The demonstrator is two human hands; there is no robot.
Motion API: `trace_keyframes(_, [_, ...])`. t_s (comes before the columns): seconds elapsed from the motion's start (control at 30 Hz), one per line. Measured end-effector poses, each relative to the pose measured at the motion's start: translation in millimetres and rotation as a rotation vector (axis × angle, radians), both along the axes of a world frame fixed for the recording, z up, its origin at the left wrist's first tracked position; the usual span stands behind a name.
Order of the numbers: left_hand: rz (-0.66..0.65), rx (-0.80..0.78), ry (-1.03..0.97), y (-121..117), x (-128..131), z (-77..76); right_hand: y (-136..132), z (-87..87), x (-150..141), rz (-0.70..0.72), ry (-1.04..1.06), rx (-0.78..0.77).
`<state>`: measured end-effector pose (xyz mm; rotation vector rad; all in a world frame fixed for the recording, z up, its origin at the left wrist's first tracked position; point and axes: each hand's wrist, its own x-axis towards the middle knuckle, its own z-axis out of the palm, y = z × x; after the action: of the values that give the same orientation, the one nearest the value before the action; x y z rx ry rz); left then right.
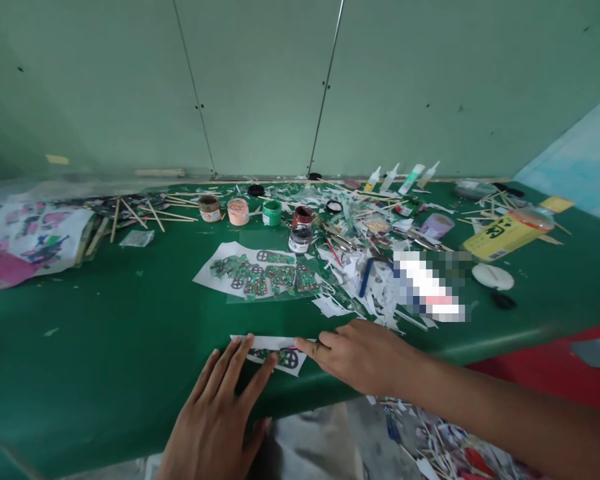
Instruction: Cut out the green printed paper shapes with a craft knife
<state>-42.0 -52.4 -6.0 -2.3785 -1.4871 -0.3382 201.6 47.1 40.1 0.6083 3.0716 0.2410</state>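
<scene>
A small white paper cutout (pixel 279 353) printed with green shapes and a wheel lies at the near edge of the green table (pixel 105 333). My left hand (pixel 220 413) lies flat on the table with fingers stretched out, fingertips touching the cutout's left end. My right hand (pixel 360 357) rests beside it, fingers extended onto the cutout's right end. Neither hand grips anything.
A larger sheet of green cutouts (pixel 260 272) lies mid-table. Behind it stand small paint jars (pixel 271 212), with wooden sticks (pixel 150 213), glue bottles (pixel 410 177), paper scraps (pixel 360 280), a yellow box (pixel 505 235) and a printed sheet (pixel 25 243) at left. Scraps litter the floor.
</scene>
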Motion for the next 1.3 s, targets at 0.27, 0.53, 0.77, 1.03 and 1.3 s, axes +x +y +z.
trace_keyframes(0.27, [-0.001, -0.011, 0.002, -1, -1, -1.1, -2, 0.8, 7, -0.022, -0.046, -0.025])
trace_keyframes(0.53, [0.012, -0.037, -0.014, 0, -1, 0.3, -12, -8.2, 38, -0.066, 0.014, -0.027])
trace_keyframes(0.77, [-0.047, -0.011, -0.064, 8, -6, 1.5, -27, -10.0, 58, -0.359, 0.294, -0.177])
trace_keyframes(1.03, [0.022, -0.001, -0.22, 27, 6, 12.4, -37, -19.8, -23, -0.804, 0.508, -0.278])
trace_keyframes(1.3, [0.073, 0.058, -0.257, 27, 14, 12.5, -36, -17.9, -39, -0.92, 0.397, -0.351])
